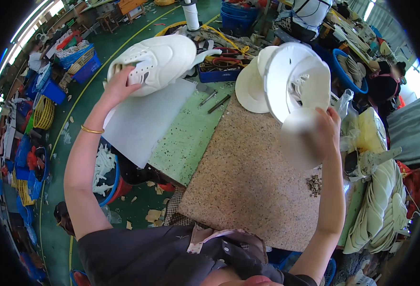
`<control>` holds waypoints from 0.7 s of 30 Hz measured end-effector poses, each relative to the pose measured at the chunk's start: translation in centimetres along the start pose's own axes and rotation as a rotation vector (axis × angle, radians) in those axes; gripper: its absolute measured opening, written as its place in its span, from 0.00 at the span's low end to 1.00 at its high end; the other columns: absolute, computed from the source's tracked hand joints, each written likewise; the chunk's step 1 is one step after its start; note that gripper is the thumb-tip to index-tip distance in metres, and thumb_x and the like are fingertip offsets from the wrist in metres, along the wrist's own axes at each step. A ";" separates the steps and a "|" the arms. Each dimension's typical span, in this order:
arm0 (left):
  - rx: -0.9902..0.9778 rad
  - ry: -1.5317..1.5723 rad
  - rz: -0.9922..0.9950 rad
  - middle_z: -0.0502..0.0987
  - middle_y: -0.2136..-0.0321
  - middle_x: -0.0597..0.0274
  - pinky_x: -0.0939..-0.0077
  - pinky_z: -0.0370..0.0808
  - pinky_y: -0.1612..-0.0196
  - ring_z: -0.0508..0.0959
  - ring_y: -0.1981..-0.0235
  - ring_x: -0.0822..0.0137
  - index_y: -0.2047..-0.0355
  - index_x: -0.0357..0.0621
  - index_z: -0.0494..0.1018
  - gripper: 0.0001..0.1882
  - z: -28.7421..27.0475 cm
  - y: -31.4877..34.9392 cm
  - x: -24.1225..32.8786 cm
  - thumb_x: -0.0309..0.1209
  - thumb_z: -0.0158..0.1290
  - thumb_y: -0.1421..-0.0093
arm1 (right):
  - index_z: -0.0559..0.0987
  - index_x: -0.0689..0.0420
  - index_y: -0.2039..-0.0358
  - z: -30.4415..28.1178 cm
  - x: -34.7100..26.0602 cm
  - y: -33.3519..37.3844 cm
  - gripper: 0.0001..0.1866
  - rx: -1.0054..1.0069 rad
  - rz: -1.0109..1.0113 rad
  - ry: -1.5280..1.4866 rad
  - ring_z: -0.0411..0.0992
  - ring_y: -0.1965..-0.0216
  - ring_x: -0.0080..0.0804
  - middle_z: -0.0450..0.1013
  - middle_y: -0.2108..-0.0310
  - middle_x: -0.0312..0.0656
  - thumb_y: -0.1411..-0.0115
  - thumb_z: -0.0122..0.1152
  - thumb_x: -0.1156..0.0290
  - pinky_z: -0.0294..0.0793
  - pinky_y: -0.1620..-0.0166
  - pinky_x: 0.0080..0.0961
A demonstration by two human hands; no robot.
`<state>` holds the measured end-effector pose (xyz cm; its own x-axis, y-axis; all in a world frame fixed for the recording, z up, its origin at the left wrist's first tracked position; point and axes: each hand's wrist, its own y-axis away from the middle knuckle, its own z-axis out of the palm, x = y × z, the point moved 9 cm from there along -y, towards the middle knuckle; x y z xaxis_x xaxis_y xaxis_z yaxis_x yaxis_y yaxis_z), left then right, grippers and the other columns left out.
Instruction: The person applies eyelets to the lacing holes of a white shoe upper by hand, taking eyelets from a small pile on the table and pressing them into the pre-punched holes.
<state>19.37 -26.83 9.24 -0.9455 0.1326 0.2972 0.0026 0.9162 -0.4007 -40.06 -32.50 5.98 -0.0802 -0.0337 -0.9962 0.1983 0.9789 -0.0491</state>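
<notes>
At the far left of the table, my left hand [120, 86] grips the open end of a white shoe upper [165, 57] with punched eyelet holes, its fingers partly inside. The upper lies on a stack of white sheet material [145, 119]. On the right, my right hand [330, 128] has its fingers curled at the lower edge of a hollow white shoe piece [279, 86], whose opening faces me. A blurred patch hides part of that hand and what is beside it. Just behind that piece stands a rounded white form [249, 88], touching or very near it.
Small metal pieces [314, 185] lie on the speckled board [248, 181]. Two metal tools [208, 97] rest near a blue tray of scissors [219, 75]. Folded white pieces [379, 209] hang at the right edge. A blue-rimmed basket of white scraps [106, 174] stands below left.
</notes>
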 end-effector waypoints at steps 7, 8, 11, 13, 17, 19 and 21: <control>0.446 -0.032 -0.232 0.76 0.73 0.51 0.71 0.70 0.70 0.74 0.75 0.67 0.62 0.36 0.74 0.16 -8.6 1.9 1.3 0.36 0.59 0.44 | 0.70 0.62 0.46 14.2 -9.1 -5.4 0.27 0.030 -0.299 0.356 0.78 0.78 0.34 0.77 0.66 0.50 0.50 0.57 0.74 0.76 0.79 0.26; 0.562 -0.018 -0.210 0.77 0.71 0.52 0.75 0.70 0.68 0.74 0.73 0.69 0.60 0.36 0.74 0.17 -10.8 3.0 1.1 0.37 0.59 0.43 | 0.71 0.62 0.48 16.4 -9.3 -5.4 0.26 0.005 -0.306 0.384 0.78 0.75 0.37 0.77 0.65 0.51 0.50 0.57 0.73 0.77 0.75 0.30; 0.706 0.427 -0.283 0.78 0.65 0.57 0.82 0.71 0.63 0.74 0.67 0.75 0.55 0.35 0.73 0.19 -14.1 4.1 0.6 0.36 0.57 0.41 | 0.74 0.60 0.54 20.2 -7.1 -8.1 0.21 0.021 -0.456 0.756 0.78 0.64 0.48 0.76 0.64 0.58 0.49 0.59 0.68 0.78 0.62 0.41; 0.639 0.616 -0.153 0.77 0.63 0.60 0.81 0.71 0.62 0.74 0.64 0.77 0.55 0.34 0.73 0.17 -14.4 4.1 4.6 0.34 0.56 0.39 | 0.76 0.59 0.57 22.5 -4.6 -7.6 0.20 -0.132 -0.337 0.878 0.75 0.60 0.51 0.76 0.63 0.58 0.49 0.61 0.62 0.74 0.56 0.44; 0.165 0.124 -0.041 0.79 0.67 0.56 0.80 0.72 0.60 0.77 0.65 0.72 0.56 0.37 0.74 0.13 -9.6 7.4 12.2 0.29 0.55 0.40 | 0.76 0.57 0.54 19.1 -8.1 -1.0 0.21 -0.202 -0.700 0.798 0.76 0.65 0.49 0.77 0.69 0.52 0.46 0.59 0.60 0.75 0.58 0.41; 0.010 0.128 0.282 0.79 0.74 0.55 0.75 0.73 0.66 0.79 0.71 0.64 0.61 0.39 0.75 0.09 -4.7 9.6 20.4 0.27 0.55 0.42 | 0.79 0.57 0.58 13.1 -8.2 3.7 0.16 -0.220 -0.698 0.747 0.77 0.69 0.44 0.78 0.71 0.47 0.46 0.60 0.64 0.75 0.63 0.35; -0.242 0.360 0.401 0.76 0.79 0.56 0.68 0.73 0.73 0.77 0.78 0.56 0.67 0.41 0.74 0.06 0.6 10.6 26.6 0.26 0.57 0.44 | 0.80 0.58 0.62 5.3 -7.3 7.8 0.12 -0.190 -0.573 0.771 0.77 0.71 0.38 0.78 0.71 0.46 0.46 0.61 0.69 0.74 0.66 0.29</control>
<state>-5.98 -13.82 12.36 -0.6856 0.5677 0.4558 0.4511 0.8226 -0.3460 -32.79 -25.72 12.45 -0.7453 -0.4395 -0.5014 -0.2250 0.8737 -0.4313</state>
